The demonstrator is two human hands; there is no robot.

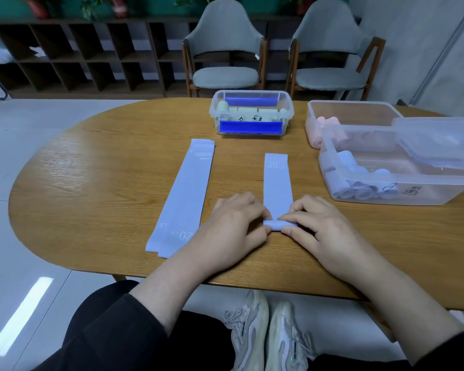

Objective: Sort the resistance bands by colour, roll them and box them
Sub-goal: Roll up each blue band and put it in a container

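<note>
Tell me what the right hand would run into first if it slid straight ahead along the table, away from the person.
Likely nothing soon: the right hand would travel along the flat blue band it is rolling. Beyond the band's end stands the blue-clipped box, though the line may pass just right of it.

Table [97, 167] glossy grained wood; boxes [391, 188] clear smooth plastic; bands [182, 194] matt lilac, rubbery-looking.

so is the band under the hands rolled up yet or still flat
Partly rolled: the near end of the band is a small roll pinched by the left hand and right hand; the rest lies flat.
</note>
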